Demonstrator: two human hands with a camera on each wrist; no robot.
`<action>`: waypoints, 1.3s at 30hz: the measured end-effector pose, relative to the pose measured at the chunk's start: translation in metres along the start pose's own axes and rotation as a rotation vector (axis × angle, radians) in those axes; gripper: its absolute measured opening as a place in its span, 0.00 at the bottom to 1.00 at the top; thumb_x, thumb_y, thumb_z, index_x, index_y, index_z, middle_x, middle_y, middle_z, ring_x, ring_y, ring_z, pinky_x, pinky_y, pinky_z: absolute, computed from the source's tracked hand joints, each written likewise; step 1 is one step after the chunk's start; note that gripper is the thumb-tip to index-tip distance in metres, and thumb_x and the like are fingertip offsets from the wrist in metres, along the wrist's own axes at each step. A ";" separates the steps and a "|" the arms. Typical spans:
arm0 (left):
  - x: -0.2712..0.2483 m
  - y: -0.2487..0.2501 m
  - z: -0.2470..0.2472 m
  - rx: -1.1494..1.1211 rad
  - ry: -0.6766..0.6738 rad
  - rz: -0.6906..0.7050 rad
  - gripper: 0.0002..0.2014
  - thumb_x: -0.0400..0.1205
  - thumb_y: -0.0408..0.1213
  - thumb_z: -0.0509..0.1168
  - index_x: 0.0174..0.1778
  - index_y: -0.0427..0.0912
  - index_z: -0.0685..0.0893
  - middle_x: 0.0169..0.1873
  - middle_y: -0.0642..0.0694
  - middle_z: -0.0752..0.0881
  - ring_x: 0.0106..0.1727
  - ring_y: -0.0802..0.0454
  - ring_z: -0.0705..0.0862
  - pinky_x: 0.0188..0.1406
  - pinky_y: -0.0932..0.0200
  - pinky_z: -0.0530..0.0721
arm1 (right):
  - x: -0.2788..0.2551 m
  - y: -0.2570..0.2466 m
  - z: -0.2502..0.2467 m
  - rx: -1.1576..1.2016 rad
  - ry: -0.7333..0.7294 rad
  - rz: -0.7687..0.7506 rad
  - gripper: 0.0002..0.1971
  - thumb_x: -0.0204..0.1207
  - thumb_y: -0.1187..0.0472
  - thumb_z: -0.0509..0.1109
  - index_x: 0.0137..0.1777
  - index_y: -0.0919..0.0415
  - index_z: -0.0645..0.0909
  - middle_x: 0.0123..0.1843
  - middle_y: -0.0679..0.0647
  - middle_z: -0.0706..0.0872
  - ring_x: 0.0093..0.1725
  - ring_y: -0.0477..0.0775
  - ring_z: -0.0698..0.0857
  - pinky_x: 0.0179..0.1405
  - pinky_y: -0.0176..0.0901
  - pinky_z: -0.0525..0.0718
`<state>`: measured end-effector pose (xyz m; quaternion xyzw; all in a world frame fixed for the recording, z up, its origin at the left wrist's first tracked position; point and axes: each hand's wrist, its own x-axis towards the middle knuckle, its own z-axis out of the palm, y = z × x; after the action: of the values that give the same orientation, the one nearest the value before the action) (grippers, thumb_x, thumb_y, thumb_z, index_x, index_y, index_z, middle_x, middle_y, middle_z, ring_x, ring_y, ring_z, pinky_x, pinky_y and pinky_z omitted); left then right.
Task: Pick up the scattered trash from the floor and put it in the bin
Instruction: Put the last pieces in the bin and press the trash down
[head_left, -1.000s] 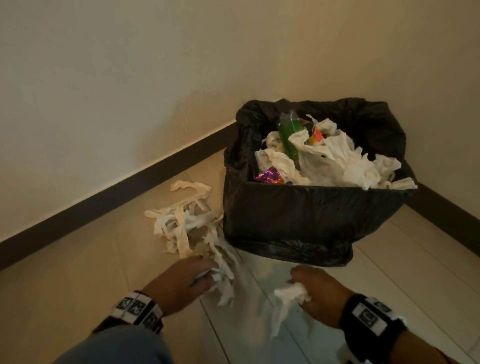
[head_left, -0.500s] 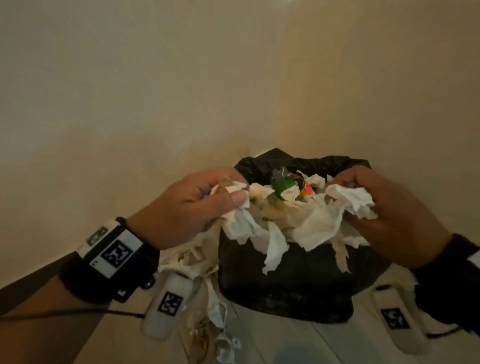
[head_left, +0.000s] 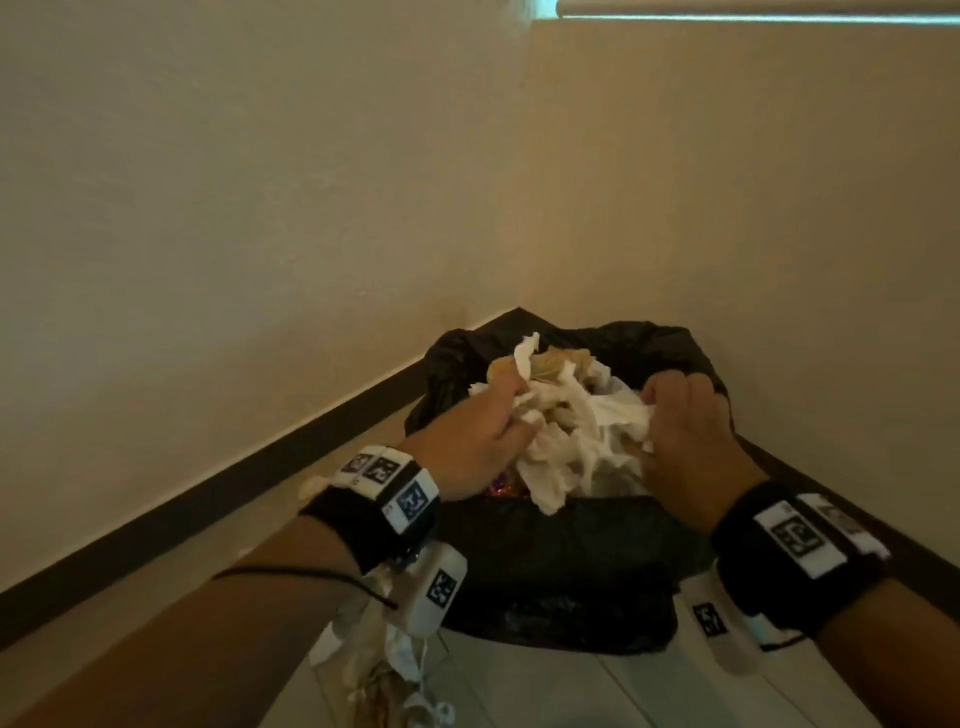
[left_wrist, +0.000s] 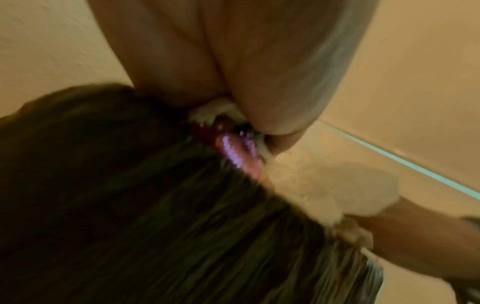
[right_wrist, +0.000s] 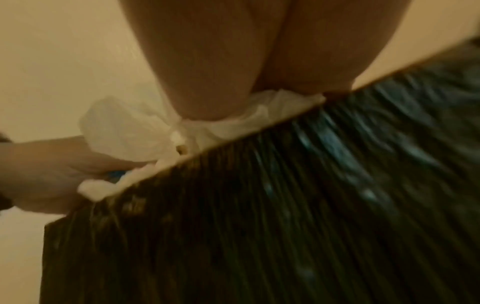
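Cream walls met in a corner above a dark skirting board (head_left: 218, 486) and a pale tiled floor (head_left: 545, 691), where everything played out. Both hands were over the mouth of the bin lined with a black plastic bag (head_left: 561, 561): the left hand (head_left: 470, 447) had its fingers curled round a wad of crumpled white tissue paper (head_left: 563, 441), and the right hand (head_left: 685, 441) clenched the other side of the same heap, the white paper bunched under its fingers in the right wrist view (right_wrist: 233, 121). Half a second earlier the two hands had hung higher, at the front of the bin, with tissue trailing down over its rim; now they had pushed down and inward, and most of that paper lay gathered inside the rim, only one tail (head_left: 545, 499) drooping over the front edge. A second earlier both hands had been down on the floor gripping strips. I judge this load all but delivered and only the letting go left. A shiny purple wrapper (left_wrist: 233, 152) showed at the bin's near edge by the left hand. Outward from the bin, torn white paper strips (head_left: 384, 660) lay on the floor below the left wrist, so the job was not finished.
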<state>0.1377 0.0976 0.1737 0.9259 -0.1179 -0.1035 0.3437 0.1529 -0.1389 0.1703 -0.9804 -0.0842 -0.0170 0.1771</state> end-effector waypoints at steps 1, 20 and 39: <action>0.003 -0.001 0.006 0.068 -0.021 0.013 0.12 0.92 0.52 0.56 0.70 0.57 0.67 0.53 0.53 0.83 0.48 0.54 0.85 0.43 0.54 0.80 | -0.004 0.000 0.006 -0.052 -0.030 0.004 0.21 0.71 0.38 0.60 0.56 0.49 0.64 0.54 0.53 0.67 0.52 0.57 0.68 0.53 0.51 0.73; 0.020 -0.004 0.021 0.501 -0.080 0.261 0.05 0.87 0.41 0.62 0.56 0.49 0.82 0.58 0.51 0.80 0.61 0.49 0.82 0.56 0.50 0.83 | 0.004 0.012 0.028 0.038 -0.135 -0.348 0.39 0.75 0.67 0.75 0.80 0.38 0.65 0.87 0.49 0.50 0.83 0.56 0.62 0.79 0.35 0.62; 0.018 0.000 0.032 0.496 -0.175 0.110 0.37 0.82 0.71 0.41 0.35 0.47 0.85 0.35 0.47 0.84 0.35 0.49 0.83 0.37 0.44 0.86 | -0.007 -0.005 0.036 -0.169 -0.366 -0.468 0.28 0.71 0.31 0.55 0.72 0.32 0.69 0.68 0.37 0.81 0.75 0.48 0.66 0.80 0.70 0.55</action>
<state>0.1459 0.0735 0.1480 0.9615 -0.2191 -0.1321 0.1001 0.1451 -0.1232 0.1382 -0.9325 -0.3363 0.1127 0.0680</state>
